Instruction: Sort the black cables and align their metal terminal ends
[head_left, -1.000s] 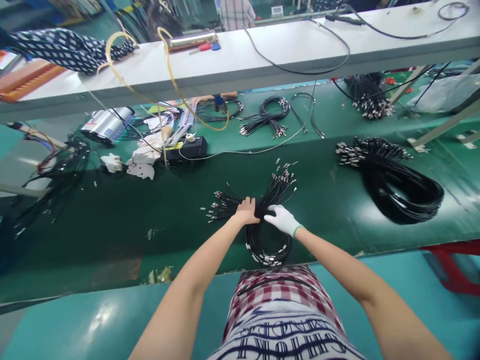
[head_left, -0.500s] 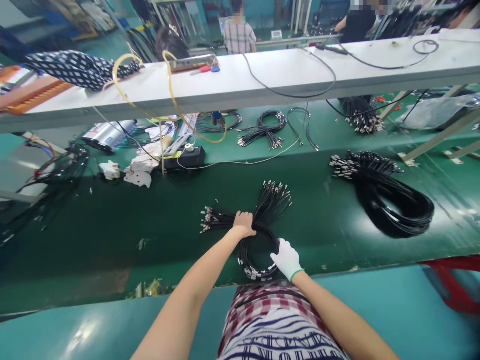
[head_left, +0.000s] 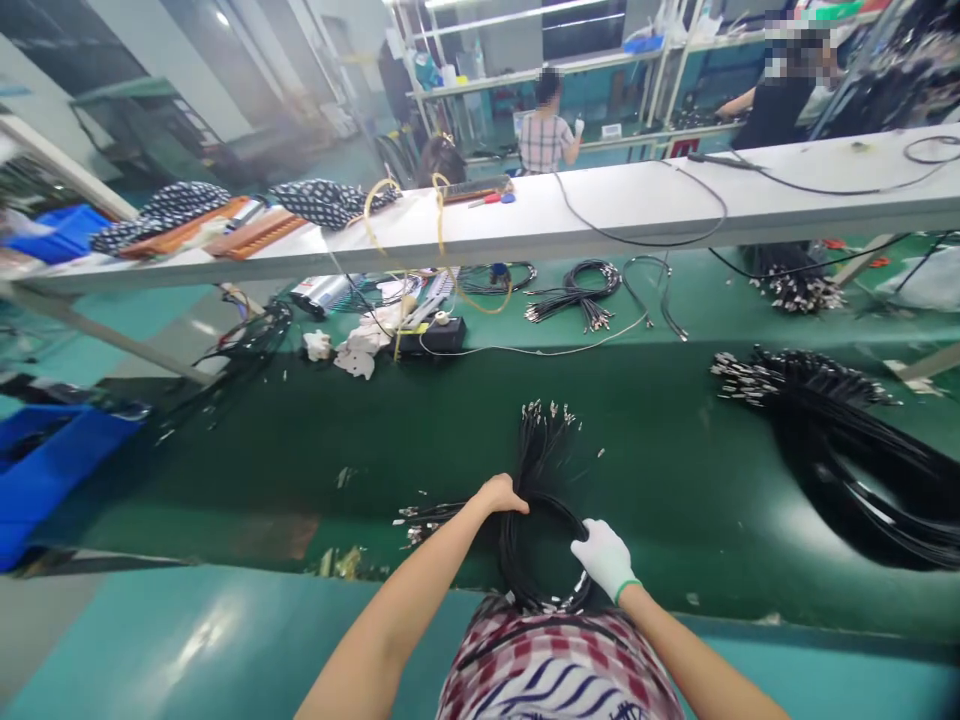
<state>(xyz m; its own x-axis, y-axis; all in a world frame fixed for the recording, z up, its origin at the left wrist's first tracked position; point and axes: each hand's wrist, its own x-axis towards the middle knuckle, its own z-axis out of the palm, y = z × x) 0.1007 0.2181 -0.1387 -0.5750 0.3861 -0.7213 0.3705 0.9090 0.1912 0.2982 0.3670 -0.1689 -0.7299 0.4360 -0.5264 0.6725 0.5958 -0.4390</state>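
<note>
A looped bundle of black cables (head_left: pixel 511 555) lies at the front edge of the green bench, its loop toward my body. My bare left hand (head_left: pixel 502 494) is closed round the bundle where its two ends cross. One set of metal-tipped ends fans out away from me, the other to the left, partly behind my forearm. My right hand (head_left: pixel 606 556), in a white glove with a green cuff, grips the right side of the loop. Small white tags show on the near part of the loop.
A larger cable bundle (head_left: pixel 892 450) lies at the right. Smaller coils (head_left: pixel 592 280) and a black power strip (head_left: pixel 431 338) sit under the white shelf (head_left: pixel 630 215). A blue bin (head_left: pixel 67 470) stands at the left. Other people work beyond the shelf.
The camera view has swung left and up, bringing the blue bin into sight. Both hands keep their hold on the cable bundle, which now lies closer to my body.
</note>
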